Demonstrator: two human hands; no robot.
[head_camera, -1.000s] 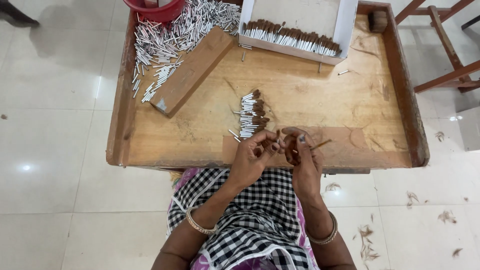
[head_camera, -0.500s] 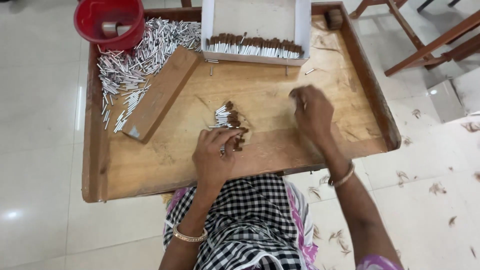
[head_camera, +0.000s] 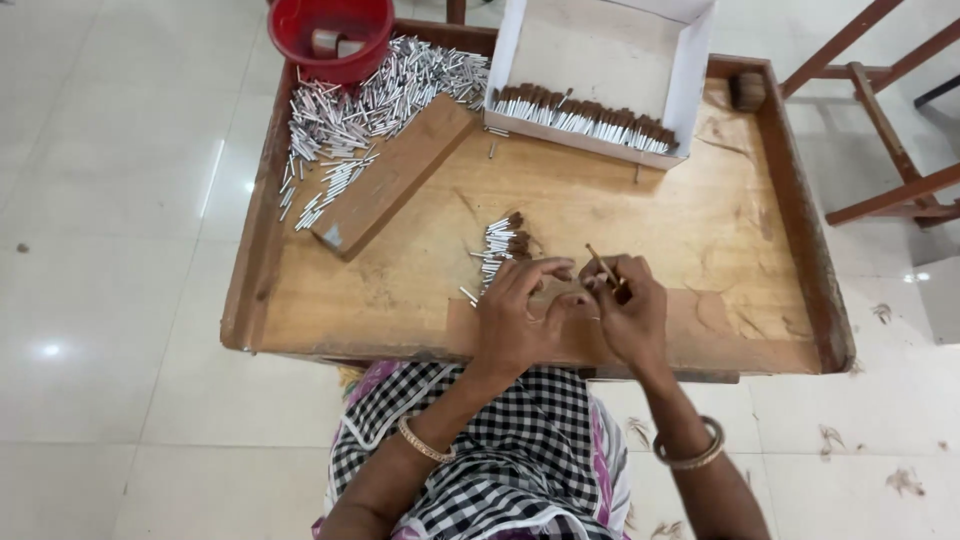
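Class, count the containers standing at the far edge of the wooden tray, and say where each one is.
2. A red bucket stands at the far left corner, above the heap of silver tubes. A white box sits far centre-right, with a row of brown-tipped sticks inside.

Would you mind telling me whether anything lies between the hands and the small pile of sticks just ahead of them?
Nothing visible does: the left hand and right hand sit right behind the small pile of sticks, bare wooden tray between.

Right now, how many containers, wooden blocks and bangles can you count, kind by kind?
Red bucket: 1
White box: 1
Wooden block: 1
Wooden tray: 1
Bangles: 2, left wrist, right wrist
Total: 6
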